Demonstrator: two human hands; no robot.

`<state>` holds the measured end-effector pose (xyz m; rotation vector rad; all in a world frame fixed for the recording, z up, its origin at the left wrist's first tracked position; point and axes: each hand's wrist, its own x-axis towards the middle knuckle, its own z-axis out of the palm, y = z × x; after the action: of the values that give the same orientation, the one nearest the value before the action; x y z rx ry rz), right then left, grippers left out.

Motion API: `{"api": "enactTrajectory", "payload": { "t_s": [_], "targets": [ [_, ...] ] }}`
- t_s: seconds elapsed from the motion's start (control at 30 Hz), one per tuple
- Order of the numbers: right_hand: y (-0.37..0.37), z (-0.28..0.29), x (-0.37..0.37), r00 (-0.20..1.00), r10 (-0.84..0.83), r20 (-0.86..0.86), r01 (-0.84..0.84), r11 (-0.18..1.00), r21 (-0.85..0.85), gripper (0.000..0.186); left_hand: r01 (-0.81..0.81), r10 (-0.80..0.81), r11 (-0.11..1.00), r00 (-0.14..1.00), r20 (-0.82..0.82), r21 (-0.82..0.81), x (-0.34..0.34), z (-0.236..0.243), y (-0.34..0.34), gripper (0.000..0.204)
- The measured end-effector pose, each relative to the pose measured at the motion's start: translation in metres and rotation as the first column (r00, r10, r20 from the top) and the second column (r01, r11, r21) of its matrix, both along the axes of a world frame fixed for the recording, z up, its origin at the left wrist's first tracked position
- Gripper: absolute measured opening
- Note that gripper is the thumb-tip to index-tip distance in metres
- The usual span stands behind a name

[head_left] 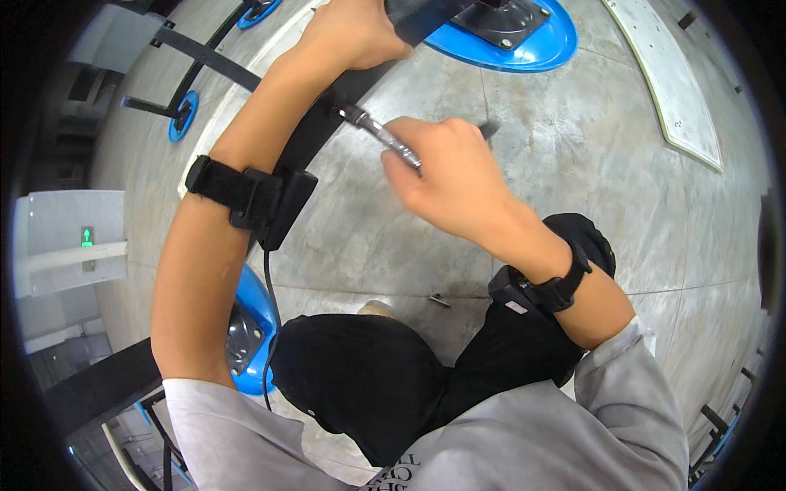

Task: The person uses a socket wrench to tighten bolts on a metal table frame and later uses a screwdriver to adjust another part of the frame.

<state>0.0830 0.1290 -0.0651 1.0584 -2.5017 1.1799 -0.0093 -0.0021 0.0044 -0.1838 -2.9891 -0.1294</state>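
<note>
My left hand [356, 33] is closed on a black metal beam [304, 139] that runs diagonally from the top middle behind my left forearm. My right hand [442, 176], below and right of it, is closed around a slim silver tool [393, 143], angled up-left with its dark end at the beam. The exact fitting at that end is too small to make out.
A blue oval base [553, 45] with a black plate is at the top; another [254, 344] is beside my left arm. Black frames [205, 57] stand top left. A white panel [671, 98] lies at right. A small metal piece [439, 299] lies on the floor.
</note>
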Motion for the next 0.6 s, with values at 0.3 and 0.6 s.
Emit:
{"api": "enactTrajectory", "payload": {
  "t_s": [0.3, 0.6],
  "targets": [
    [-0.005, -0.001, 0.011, 0.324, 0.559, 0.763, 0.152, 0.765, -0.626, 0.022, -0.022, 0.022, 0.999, 1.000, 0.009, -0.026, 0.004, 0.003, 0.003, 0.053],
    [-0.006, 0.006, 0.007, 0.219, 0.593, 0.775, 0.242, 0.736, -0.632, 0.023, -0.006, 0.006, 1.000, 1.000, -0.004, -0.013, 0.000, 0.001, -0.001, 0.053]
  ]
}}
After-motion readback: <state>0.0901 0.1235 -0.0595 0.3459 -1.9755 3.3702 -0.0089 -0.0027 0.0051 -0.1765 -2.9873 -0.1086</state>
